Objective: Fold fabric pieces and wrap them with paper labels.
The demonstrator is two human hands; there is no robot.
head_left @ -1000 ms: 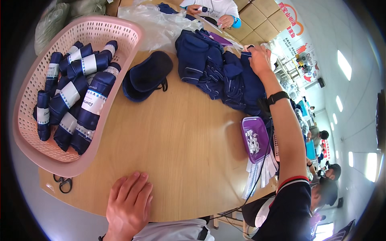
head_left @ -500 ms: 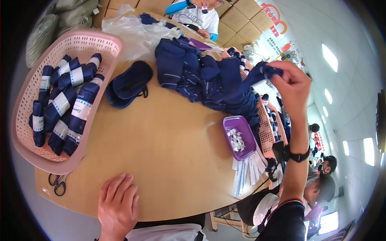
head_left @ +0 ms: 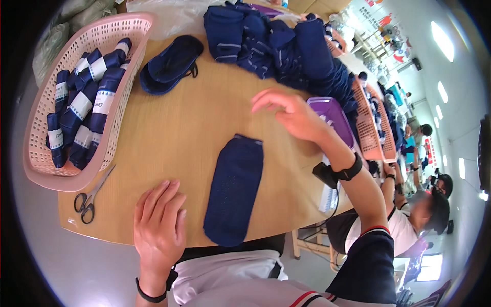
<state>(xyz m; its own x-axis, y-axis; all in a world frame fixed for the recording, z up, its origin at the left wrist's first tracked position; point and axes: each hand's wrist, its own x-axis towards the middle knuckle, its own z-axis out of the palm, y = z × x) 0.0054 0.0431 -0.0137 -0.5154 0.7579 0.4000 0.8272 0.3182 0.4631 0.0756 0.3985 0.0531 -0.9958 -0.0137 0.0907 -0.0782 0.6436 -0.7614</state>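
On the table in front of me lies a flat, dark navy sock-like cloth piece (head_left: 234,192), long and rounded at its near end. Just left of it my left hand (head_left: 162,220) rests at the table's near edge, fingers stretched and holding nothing. My right hand (head_left: 296,113) hovers beyond the cloth piece, fingers loosely extended and nothing in them. Past that hand sits a pile of similar navy cloth pieces (head_left: 276,46). A purple tray (head_left: 335,110) with small white pieces stands beside my right forearm, which partly hides it.
At the left, a pink basket (head_left: 38,148) holds several navy rolls with paper bands. Scissors (head_left: 89,202) lie by its near end. Dark navy slipper-shaped items (head_left: 171,64) lie beyond. An orange-pink basket (head_left: 376,133) stands right, near a seated person (head_left: 409,220).
My right hand has come down and inward from the pile and let go of the navy cloth piece. That piece now lies flat on the table. My left hand stays at the edge.
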